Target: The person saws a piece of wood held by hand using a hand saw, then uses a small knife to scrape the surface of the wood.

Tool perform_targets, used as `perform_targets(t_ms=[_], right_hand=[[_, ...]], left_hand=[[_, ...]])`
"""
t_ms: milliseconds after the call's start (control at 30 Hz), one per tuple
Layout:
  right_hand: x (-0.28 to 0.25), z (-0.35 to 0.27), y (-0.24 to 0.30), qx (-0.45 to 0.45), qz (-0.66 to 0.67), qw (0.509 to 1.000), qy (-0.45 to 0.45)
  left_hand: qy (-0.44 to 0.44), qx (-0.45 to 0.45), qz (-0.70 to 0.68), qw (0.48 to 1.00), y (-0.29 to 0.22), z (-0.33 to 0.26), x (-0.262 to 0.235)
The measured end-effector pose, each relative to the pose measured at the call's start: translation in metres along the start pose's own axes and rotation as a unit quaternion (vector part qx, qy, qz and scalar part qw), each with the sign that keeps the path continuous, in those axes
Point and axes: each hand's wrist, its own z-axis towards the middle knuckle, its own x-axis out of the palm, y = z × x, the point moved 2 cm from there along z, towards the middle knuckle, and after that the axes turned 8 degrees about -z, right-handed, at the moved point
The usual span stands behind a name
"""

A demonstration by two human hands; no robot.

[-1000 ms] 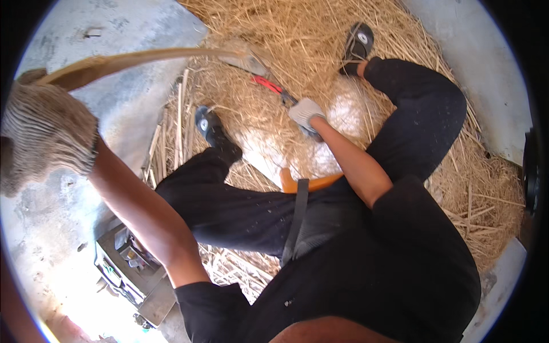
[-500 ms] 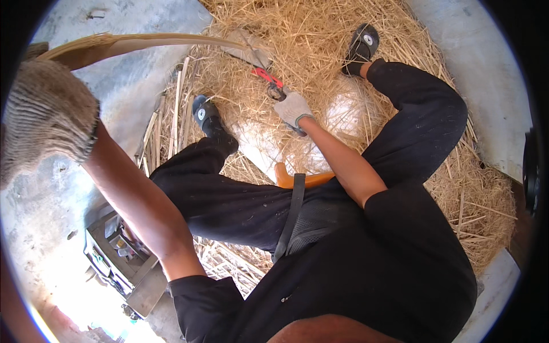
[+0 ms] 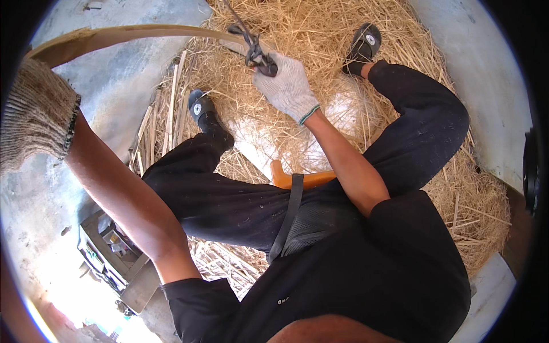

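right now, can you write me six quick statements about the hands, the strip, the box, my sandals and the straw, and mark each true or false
1. The left hand and right hand both wear gloves. True.
2. The right hand is empty. False: it grips a dark handle with dark cord knotted at it.
3. The open box is on the person's right. False: the open box is on the left.
4. The wooden strip is curved. True.
5. Both sandals are white. False: the sandals are dark, each with a pale round mark.
6. Straw lies between the feet. True.
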Motion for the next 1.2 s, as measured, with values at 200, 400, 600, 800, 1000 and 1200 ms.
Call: perform_targets(t_ms=[200, 400, 600, 800, 1000, 1200], right_hand=[[0.059, -0.028, -0.059, 0.242, 0.027, 0.964, 0.110], [0.042, -0.057, -0.115, 0.457, 0.149, 0.836, 0.265], [0.008, -0.008, -0.057, 0.258, -0.012, 0.956, 0.135], [0.026, -0.019, -0.051, 0.243, 0.166, 0.954, 0.060], [0.068, -0.018, -0.144, 0.273, -0.105, 0.922, 0.254], [-0.009, -0.014, -0.043, 0.342, 0.046, 0.895, 0.284]], left_hand=[[-0.123, 0.007, 0.215, 0.969, -0.051, -0.014, -0.018], [-0.210, -0.086, -0.134, 0.965, -0.091, 0.009, -0.053], [-0.155, -0.032, 0.105, 0.982, -0.067, 0.010, -0.041], [-0.039, 0.044, 0.448, 0.892, -0.088, 0.008, -0.049], [-0.127, 0.030, 0.054, 0.990, -0.088, 0.031, -0.058], [-0.182, 0.007, 0.121, 0.976, -0.094, 0.024, -0.049]])
